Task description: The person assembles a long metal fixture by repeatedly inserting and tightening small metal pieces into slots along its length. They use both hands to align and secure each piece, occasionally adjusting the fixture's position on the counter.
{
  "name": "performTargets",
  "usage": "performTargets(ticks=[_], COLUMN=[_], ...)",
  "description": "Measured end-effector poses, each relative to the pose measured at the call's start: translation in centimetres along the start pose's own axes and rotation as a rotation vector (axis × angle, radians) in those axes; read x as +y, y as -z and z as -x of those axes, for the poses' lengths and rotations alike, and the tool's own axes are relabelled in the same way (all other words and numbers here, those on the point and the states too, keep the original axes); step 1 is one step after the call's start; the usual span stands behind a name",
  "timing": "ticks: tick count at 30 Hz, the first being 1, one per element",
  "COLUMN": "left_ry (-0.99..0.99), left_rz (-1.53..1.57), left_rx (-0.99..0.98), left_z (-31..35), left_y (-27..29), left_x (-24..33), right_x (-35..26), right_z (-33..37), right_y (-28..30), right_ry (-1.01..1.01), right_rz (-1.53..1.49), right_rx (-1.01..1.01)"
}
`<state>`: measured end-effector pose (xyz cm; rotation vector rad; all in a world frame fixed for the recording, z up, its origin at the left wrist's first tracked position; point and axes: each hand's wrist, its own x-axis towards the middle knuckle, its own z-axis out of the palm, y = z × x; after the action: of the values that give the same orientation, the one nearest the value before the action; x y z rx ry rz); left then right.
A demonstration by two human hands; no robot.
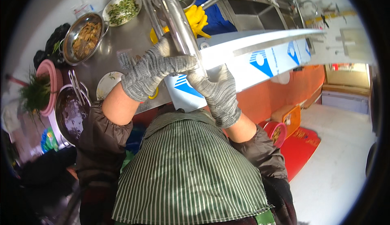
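Both hands are gloved in grey knit and work close together over the near edge of the counter (122,48). The left hand (153,70) has its fingers closed across a steel tube (177,24), near the tube's lower end. The right hand (217,93) is at that same end — thumb and fingers lie to either side of it, touching; how firmly they close cannot be told, the underside being hidden. The tube runs from between the hands up to the top edge of view, tilted to the left. A second tube (149,12) lies just left of it.

A panel (270,58) in white film with blue print extends from beside the hands to the right, past the sink (256,15). Yellow gloves (196,19) lie right of the held tube, next to a blue cloth (217,16).

On the counter's left side: a plate (108,15) of chopped greens, a pan (70,48) of brown food, and a floral plate (108,85) near the left wrist. Further left stand a pink basin (54,81) and a pot (67,115) with dark contents.

At lower right are an orange crate (293,118) and, beside it, a pink bucket (281,131).
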<state>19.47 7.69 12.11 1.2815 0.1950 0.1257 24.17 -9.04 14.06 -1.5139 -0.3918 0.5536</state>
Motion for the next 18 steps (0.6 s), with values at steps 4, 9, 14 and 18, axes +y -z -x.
performTargets(ticks=[4, 9, 14, 18], left_ry=[-0.294, -0.591, -0.026, -0.125], left_rz=[-0.456, -0.886, 0.187, 0.099], left_rx=[0.007, 0.001, 0.171, 0.318], left_z=[1.2, 1.3, 1.2, 1.4], left_y=[1.1, 1.1, -1.3, -2.2], left_x=[-1.2, -1.8, -1.1, -1.3], right_x=[-0.5, 0.1, 0.4, 0.1], right_z=[0.1, 0.0, -0.6, -0.7], right_y=[0.2, 0.0, -0.2, -0.6], right_ry=[-0.052, -0.08, -0.054, 0.007], right_rz=[0.061, 0.051, 0.094, -0.039], right_rx=[-0.037, 0.009, 0.014, 0.015])
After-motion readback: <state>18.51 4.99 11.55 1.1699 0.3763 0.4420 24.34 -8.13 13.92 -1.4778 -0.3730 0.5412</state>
